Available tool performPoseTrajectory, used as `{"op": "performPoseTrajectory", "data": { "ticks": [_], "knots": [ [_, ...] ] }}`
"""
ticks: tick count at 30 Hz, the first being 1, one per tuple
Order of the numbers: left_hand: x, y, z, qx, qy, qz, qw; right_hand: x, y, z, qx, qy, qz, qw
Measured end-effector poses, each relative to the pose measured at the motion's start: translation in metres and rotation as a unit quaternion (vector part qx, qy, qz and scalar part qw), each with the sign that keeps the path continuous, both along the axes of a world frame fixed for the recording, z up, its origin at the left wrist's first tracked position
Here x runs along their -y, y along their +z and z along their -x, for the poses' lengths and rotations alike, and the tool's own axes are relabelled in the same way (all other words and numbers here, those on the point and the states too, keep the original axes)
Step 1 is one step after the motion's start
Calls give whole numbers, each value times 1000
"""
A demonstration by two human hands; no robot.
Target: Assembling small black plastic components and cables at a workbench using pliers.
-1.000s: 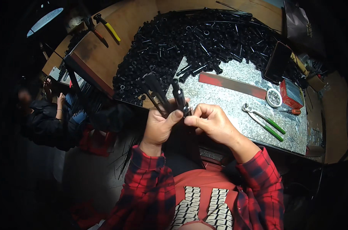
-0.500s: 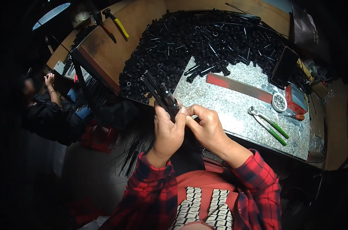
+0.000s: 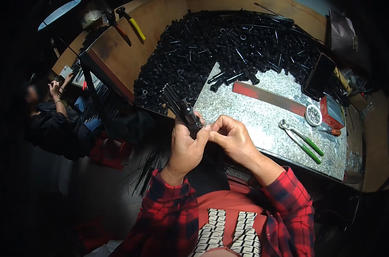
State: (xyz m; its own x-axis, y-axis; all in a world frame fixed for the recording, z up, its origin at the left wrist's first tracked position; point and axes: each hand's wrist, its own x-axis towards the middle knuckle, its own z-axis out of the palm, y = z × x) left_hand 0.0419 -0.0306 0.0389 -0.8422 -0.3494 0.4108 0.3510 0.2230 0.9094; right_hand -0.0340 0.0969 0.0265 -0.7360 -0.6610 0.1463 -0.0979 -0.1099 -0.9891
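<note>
My left hand (image 3: pixel 185 150) is wrapped round a bundle of thin black ribs with a shiny dark tube (image 3: pixel 187 112), resembling an umbrella frame. It is held tilted in front of the table's near left edge, its rib ends pointing up and left. Thumb and forefinger of my right hand (image 3: pixel 235 139) are pinched together at the lower end of the bundle, close to my left thumb. Whatever sits in that pinch is too small to make out. Beyond both hands, a big heap of black tubular parts (image 3: pixel 194 53) covers the back of the speckled tabletop (image 3: pixel 263 128).
Green-handled pincers (image 3: pixel 303 143), a red-and-grey flat bar (image 3: pixel 269 98), a white cup (image 3: pixel 307 117) of small metal bits, a red box (image 3: pixel 331 113) and an orange-handled screwdriver (image 3: pixel 333 132) lie at right. Another person (image 3: pixel 53 128) works at far left. Thin black rods (image 3: pixel 145 177) lie below.
The bundle has turned slightly in my left hand, showing its ribs more spread. Both hands stay at about the same spot. At far left, the other person's second hand has come into view.
</note>
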Motion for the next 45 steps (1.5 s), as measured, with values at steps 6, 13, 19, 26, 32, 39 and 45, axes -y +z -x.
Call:
{"op": "performPoseTrajectory", "data": {
  "ticks": [6, 13, 19, 26, 32, 39, 45],
  "knots": [
    [4, -6, 1, 2, 2, 28, 1000, -4, 2, 9, 49, 54, -48, 996],
    [5, -5, -1, -23, -36, 34, 999, -6, 1, 15, 95, 114, -12, 989],
    [2, 0, 1, -38, -29, 90, 995, -7, -3, 15, 71, 98, -53, 991],
    [-4, -5, 5, -67, -12, 95, 993, -18, -2, 0, 101, 59, -1, 993],
    [-2, -9, 7, 8, -34, 47, 998, -95, 7, 15, -310, -104, -151, 933],
    [-2, -31, 16, -38, -166, -139, 976, -199, 5, 35, -424, -238, -399, 777],
    [-13, -27, 21, -40, -216, -106, 970, -229, -14, 30, -459, -221, -456, 730]
  ]
}}
